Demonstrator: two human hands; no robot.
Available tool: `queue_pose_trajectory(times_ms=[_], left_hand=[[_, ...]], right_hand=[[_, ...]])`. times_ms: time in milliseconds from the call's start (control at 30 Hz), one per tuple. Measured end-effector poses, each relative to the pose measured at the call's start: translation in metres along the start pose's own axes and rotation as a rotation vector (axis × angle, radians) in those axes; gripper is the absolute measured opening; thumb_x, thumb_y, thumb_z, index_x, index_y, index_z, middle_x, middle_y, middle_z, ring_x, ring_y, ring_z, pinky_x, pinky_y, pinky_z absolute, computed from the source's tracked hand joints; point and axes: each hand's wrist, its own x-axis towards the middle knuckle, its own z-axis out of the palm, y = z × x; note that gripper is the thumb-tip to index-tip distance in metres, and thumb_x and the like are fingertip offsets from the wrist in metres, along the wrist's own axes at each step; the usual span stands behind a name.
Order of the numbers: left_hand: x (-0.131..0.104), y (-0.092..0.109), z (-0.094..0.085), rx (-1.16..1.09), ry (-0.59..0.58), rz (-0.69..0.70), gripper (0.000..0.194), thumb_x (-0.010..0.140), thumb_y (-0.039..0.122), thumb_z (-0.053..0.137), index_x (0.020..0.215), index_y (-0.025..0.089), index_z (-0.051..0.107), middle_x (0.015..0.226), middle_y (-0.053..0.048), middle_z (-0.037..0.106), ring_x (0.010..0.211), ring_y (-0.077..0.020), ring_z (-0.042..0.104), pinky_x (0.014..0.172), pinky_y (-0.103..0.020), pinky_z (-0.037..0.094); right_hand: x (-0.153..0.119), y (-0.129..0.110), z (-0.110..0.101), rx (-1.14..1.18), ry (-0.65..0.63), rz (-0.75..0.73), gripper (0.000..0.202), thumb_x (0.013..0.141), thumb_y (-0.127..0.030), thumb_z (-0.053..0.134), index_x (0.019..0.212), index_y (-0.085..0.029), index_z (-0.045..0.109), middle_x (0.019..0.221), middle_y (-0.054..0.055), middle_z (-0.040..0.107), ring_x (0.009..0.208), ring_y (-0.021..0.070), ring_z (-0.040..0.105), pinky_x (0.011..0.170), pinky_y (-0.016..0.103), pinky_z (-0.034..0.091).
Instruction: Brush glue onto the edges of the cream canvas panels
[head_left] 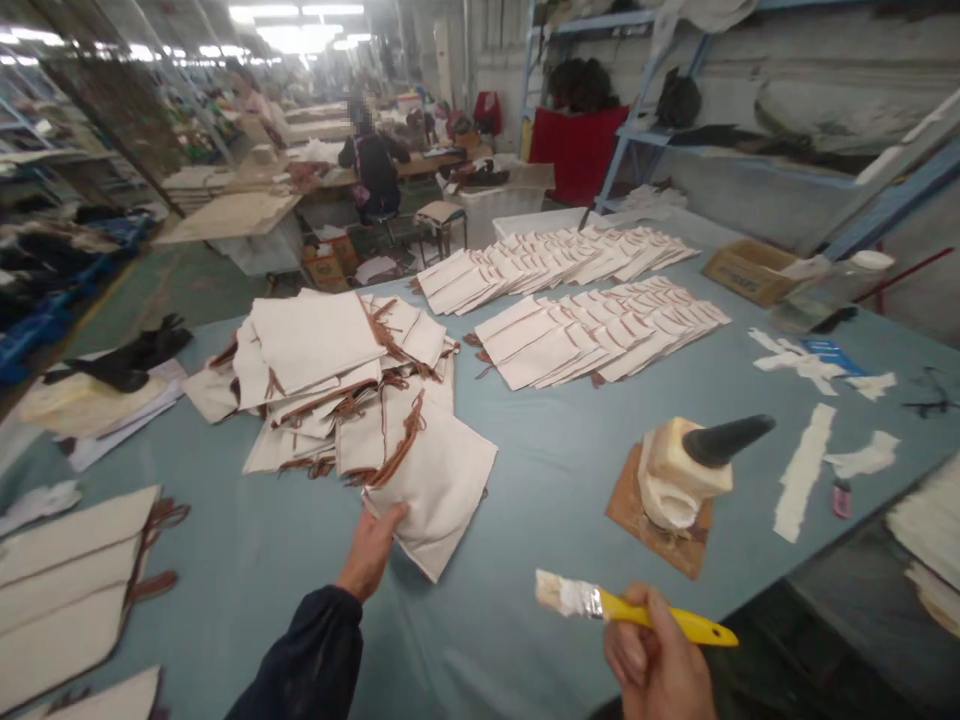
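My left hand (pixel 373 545) grips the corner of a cream fabric piece (pixel 446 480) with brown trim, at the front of a messy pile of similar pieces (pixel 311 345). My right hand (pixel 656 655), low at the right, is closed round a yellow-handled brush (pixel 675 622); its whitish bristles point left. Beyond that hand, a cream plastic container (pixel 667 470) with a dark cone-shaped spout stands on a brown board (pixel 626 500).
Two overlapping rows of cream pieces (pixel 555 260) lie at the back of the blue-green table (pixel 525 520). More pieces (pixel 67 580) lie at the left. White strips (pixel 804 475) and a cardboard box (pixel 754 270) are at the right. A person (pixel 375 170) sits farther back.
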Motion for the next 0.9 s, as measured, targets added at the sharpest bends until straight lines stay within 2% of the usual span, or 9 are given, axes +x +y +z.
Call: queue_pose_trajectory(times_ms=[100, 200, 333, 500, 567, 633, 700, 767, 900], left_hand=[[-0.06, -0.013, -0.041, -0.009, -0.012, -0.084, 0.057, 0.064, 0.032, 0.084, 0.118, 0.017, 0.072, 0.116, -0.009, 0.08, 0.113, -0.0309, 0.072, 0.099, -0.041, 0.058], [-0.107, -0.021, -0.073, -0.002, -0.027, -0.17, 0.051, 0.066, 0.039, 0.082, 0.109, 0.014, 0.075, 0.104, -0.012, 0.082, 0.098, -0.0338, 0.076, 0.09, -0.045, 0.061], [-0.145, -0.02, -0.091, 0.024, -0.057, -0.184, 0.046, 0.064, 0.044, 0.084, 0.097, 0.013, 0.078, 0.096, -0.012, 0.082, 0.09, -0.0319, 0.075, 0.087, -0.041, 0.06], [-0.167, 0.006, -0.083, 0.092, -0.149, -0.107, 0.038, 0.07, 0.045, 0.083, 0.092, 0.014, 0.08, 0.084, -0.007, 0.079, 0.081, -0.0269, 0.071, 0.078, -0.034, 0.057], [-0.174, 0.019, -0.078, 0.17, -0.188, -0.007, 0.034, 0.075, 0.045, 0.079, 0.093, 0.015, 0.08, 0.084, -0.005, 0.078, 0.082, -0.0259, 0.069, 0.079, -0.033, 0.056], [-0.179, 0.029, -0.073, 0.216, -0.211, 0.07, 0.035, 0.077, 0.046, 0.076, 0.096, 0.016, 0.08, 0.087, -0.005, 0.078, 0.084, -0.0264, 0.069, 0.08, -0.033, 0.056], [-0.181, 0.034, -0.067, 0.161, -0.195, 0.053, 0.04, 0.078, 0.049, 0.075, 0.101, 0.016, 0.078, 0.09, -0.005, 0.079, 0.084, -0.0275, 0.07, 0.079, -0.033, 0.056], [-0.179, 0.035, -0.06, 0.035, -0.114, 0.004, 0.047, 0.077, 0.054, 0.074, 0.104, 0.015, 0.075, 0.09, -0.007, 0.079, 0.083, -0.0284, 0.071, 0.075, -0.034, 0.057], [-0.171, 0.034, -0.038, -0.212, 0.084, 0.0, 0.054, 0.071, 0.059, 0.075, 0.101, 0.015, 0.07, 0.087, -0.008, 0.077, 0.08, -0.0278, 0.07, 0.068, -0.033, 0.055]], right_hand=[[-0.016, -0.007, 0.032, -0.074, -0.032, -0.077, 0.045, 0.083, -0.064, 0.069, 0.085, -0.021, 0.057, 0.042, -0.012, 0.034, 0.038, 0.0077, 0.029, 0.041, 0.02, 0.025], [-0.031, -0.003, 0.053, -0.186, -0.13, -0.144, 0.044, 0.084, -0.064, 0.067, 0.085, -0.02, 0.058, 0.043, -0.011, 0.039, 0.039, 0.0078, 0.033, 0.041, 0.02, 0.027], [-0.046, 0.018, 0.065, -0.378, -0.358, -0.366, 0.041, 0.092, -0.06, 0.061, 0.088, -0.019, 0.061, 0.048, -0.007, 0.053, 0.041, 0.0098, 0.045, 0.04, 0.02, 0.034], [-0.068, 0.033, 0.095, -0.599, -0.787, -0.948, 0.023, 0.106, -0.034, 0.045, 0.111, -0.021, 0.064, 0.066, -0.002, 0.071, 0.051, 0.0117, 0.062, 0.053, 0.024, 0.054], [-0.073, 0.034, 0.115, -0.603, -0.852, -1.211, 0.022, 0.106, -0.026, 0.043, 0.117, -0.022, 0.062, 0.079, 0.001, 0.077, 0.063, 0.0132, 0.07, 0.064, 0.027, 0.059], [-0.075, 0.035, 0.134, -0.577, -0.878, -1.383, 0.023, 0.106, -0.024, 0.041, 0.12, -0.022, 0.06, 0.09, 0.005, 0.079, 0.075, 0.0158, 0.075, 0.071, 0.03, 0.061], [-0.076, 0.037, 0.144, -0.551, -0.882, -1.428, 0.024, 0.106, -0.024, 0.041, 0.123, -0.022, 0.058, 0.094, 0.007, 0.079, 0.079, 0.0169, 0.075, 0.073, 0.032, 0.061], [-0.079, 0.039, 0.145, -0.534, -0.85, -1.398, 0.024, 0.105, -0.02, 0.042, 0.124, -0.022, 0.057, 0.089, 0.005, 0.078, 0.073, 0.0153, 0.074, 0.07, 0.029, 0.061], [-0.096, 0.038, 0.123, -0.716, -0.817, -1.384, 0.02, 0.101, -0.014, 0.051, 0.116, -0.022, 0.061, 0.088, 0.003, 0.079, 0.075, 0.0153, 0.076, 0.071, 0.026, 0.06]])
